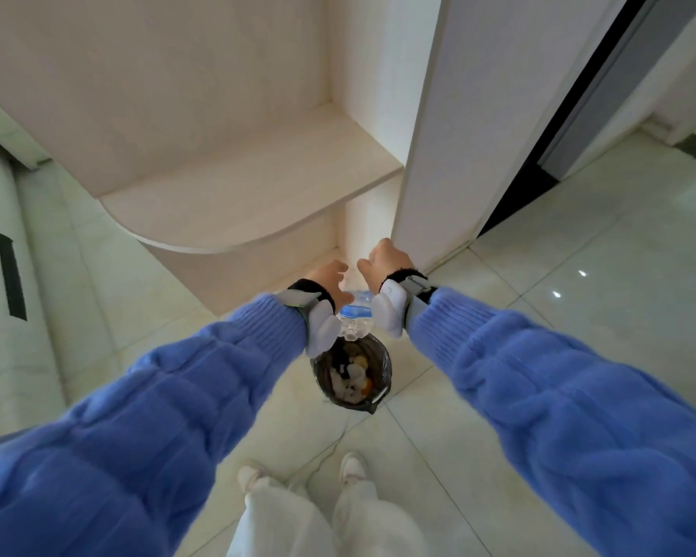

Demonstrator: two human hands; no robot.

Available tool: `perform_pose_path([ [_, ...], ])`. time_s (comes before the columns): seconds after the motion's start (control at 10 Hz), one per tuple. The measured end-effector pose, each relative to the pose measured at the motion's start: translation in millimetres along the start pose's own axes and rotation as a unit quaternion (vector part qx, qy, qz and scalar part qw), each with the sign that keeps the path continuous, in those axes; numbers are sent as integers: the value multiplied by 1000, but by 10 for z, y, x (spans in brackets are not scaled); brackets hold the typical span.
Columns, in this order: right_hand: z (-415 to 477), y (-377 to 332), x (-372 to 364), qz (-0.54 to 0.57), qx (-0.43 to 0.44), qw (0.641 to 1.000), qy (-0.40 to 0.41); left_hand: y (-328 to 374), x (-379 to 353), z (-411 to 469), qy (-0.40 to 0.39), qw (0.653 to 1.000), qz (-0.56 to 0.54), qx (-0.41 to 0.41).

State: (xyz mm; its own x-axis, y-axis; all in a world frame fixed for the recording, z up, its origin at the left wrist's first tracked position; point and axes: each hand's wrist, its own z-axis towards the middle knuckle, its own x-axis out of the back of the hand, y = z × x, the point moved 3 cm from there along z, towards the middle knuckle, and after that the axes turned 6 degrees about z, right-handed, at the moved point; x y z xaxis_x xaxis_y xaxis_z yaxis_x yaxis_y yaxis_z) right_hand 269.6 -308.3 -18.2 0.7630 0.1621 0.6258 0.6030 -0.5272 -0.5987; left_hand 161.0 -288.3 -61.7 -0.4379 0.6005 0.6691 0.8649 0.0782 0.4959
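Observation:
A clear plastic bottle (355, 315) with a blue label hangs between my two wrists, directly above a small bin (352, 373) lined with a black bag and holding scraps. My left hand (327, 276) is at the bottle's far end on its left, with its fingers loosely spread and blurred. On the bottle's right, my right hand (383, 262) has curled fingers and its thumb towards the bottle. The wrists hide where the hands meet the bottle, so I cannot tell if either one holds it. Both wrists carry white strapped devices.
The bin stands on a pale tiled floor (539, 315). A rounded cream shelf (234, 195) juts out just behind it, with a white post (438, 154) to the right and a dark doorway gap (539, 174) beyond. My feet (350, 468) are close to the bin.

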Motion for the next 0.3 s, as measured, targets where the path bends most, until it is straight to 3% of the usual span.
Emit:
perform_pose_path([
  [0.3,169,193,-168,-13,-34,999,-29,-105,-50,177,-11,998,-51,43],
])
